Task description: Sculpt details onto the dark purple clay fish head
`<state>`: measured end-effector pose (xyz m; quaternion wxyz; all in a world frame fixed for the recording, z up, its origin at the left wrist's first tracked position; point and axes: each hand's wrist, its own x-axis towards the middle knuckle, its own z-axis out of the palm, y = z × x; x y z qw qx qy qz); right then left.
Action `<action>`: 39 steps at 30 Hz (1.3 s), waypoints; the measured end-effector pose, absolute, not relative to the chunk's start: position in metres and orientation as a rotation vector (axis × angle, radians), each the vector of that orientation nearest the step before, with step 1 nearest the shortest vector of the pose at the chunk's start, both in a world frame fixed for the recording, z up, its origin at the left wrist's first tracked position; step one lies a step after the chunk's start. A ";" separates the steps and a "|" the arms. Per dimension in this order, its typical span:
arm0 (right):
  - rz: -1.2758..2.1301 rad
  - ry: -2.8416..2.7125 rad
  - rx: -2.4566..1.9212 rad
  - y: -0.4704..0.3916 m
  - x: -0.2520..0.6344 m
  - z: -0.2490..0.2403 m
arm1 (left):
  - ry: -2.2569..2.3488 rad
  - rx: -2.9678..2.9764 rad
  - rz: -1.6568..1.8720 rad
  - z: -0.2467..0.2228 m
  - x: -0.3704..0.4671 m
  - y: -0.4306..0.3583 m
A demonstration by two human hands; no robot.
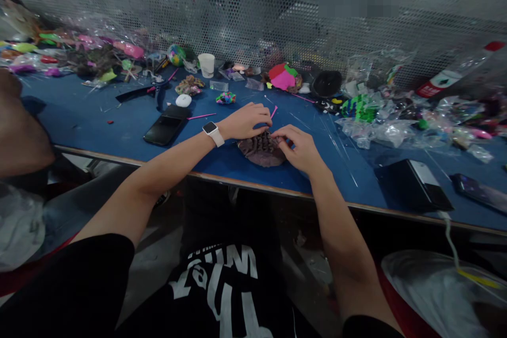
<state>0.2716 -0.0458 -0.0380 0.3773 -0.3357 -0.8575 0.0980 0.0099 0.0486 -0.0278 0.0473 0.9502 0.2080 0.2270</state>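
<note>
A brown disc of modelling clay (262, 156) with raised, rope-like ridges on top lies near the table's front edge. My left hand (247, 120), with a white-strapped watch (213, 133) on its wrist, reaches over the far side of the disc. Its fingers are bent and closed against the clay. At the disc's right side, my right hand (300, 147) has thumb and forefinger pinched together on the clay. The exact spot under the fingertips is hidden. Just behind the hands lies a pink stick (274, 111).
Left of the disc are a black phone (166, 125), a white case (183, 100) and scissors (156, 90). Behind stand a paper cup (206, 65) and a colourful clay lump (225, 97). Plastic wrappers (372, 129) and a black box (415, 185) lie right. Someone's arm (21, 127) is at left.
</note>
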 end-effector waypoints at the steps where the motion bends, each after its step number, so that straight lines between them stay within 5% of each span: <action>1: 0.250 -2.199 -0.856 -0.046 0.272 -0.038 | 0.633 2.897 0.692 -0.028 0.010 0.048; 39: 0.505 -2.268 -0.634 -0.051 0.255 -0.036 | 0.648 2.882 0.677 -0.029 0.011 0.048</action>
